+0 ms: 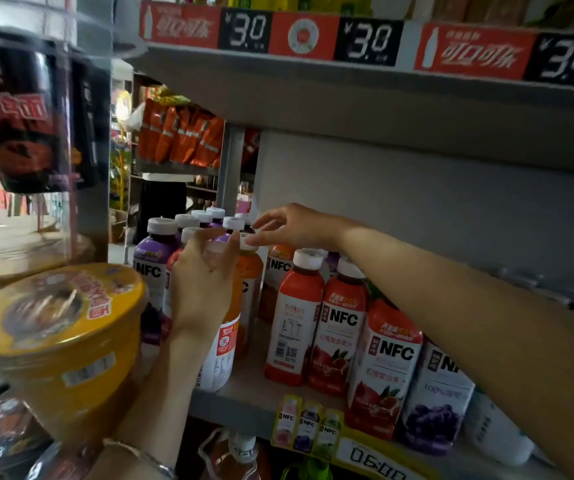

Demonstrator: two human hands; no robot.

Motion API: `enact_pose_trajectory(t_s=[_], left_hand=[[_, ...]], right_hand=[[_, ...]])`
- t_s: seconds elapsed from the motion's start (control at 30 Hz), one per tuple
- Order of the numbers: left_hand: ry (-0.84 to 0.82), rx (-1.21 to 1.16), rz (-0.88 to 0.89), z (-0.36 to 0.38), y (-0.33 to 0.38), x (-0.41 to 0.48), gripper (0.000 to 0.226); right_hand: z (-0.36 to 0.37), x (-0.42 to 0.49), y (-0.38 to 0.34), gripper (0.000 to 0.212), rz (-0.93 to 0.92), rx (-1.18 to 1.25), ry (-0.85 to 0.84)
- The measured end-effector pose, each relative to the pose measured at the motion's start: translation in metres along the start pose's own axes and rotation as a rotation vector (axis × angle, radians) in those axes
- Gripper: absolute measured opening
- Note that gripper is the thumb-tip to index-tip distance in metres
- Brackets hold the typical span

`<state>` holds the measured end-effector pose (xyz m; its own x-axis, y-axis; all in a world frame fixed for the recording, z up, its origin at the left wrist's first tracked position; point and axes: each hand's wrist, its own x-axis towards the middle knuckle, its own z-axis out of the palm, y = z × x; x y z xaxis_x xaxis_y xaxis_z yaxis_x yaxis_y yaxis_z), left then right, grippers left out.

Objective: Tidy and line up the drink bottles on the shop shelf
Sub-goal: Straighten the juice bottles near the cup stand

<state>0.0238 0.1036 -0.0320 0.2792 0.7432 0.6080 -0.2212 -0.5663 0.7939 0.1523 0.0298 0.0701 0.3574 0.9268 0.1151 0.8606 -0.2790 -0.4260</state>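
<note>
Two hands: left [202,282] wrapped round orange bottle [225,344], right [296,226] open on neighbouring cap [246,247].

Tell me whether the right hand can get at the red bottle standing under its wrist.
Probably yes. The right hand reaches just past the red bottle, whose white cap stands bare below the wrist. Nothing lies over it, so drawing back and down should do.

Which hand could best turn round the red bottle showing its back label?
Probably the right hand: it only touches a white cap, and its arm passes just above that red bottle. The left hand is busy gripping the front orange bottle.
</note>
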Motion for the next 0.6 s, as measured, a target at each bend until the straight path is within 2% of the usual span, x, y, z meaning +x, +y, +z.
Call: enact_pose_trajectory(t_s=[0.13,0.47,0.6], left_hand=[[-0.005,0.018,-0.031,-0.002,0.001,0.006,0.039],[-0.001,-0.002,-0.039,-0.004,-0.003,0.01,0.044],[-0.025,-0.037,-0.055,-0.005,-0.005,0.01,0.044]], right_hand=[[0.004,0.02,0.004,0.055,-0.032,-0.08,-0.038],[0.006,0.039,0.007,0.045,-0.092,-0.088,-0.008],[-0.001,0.035,0.015,0.042,-0.05,-0.052,0.006]])
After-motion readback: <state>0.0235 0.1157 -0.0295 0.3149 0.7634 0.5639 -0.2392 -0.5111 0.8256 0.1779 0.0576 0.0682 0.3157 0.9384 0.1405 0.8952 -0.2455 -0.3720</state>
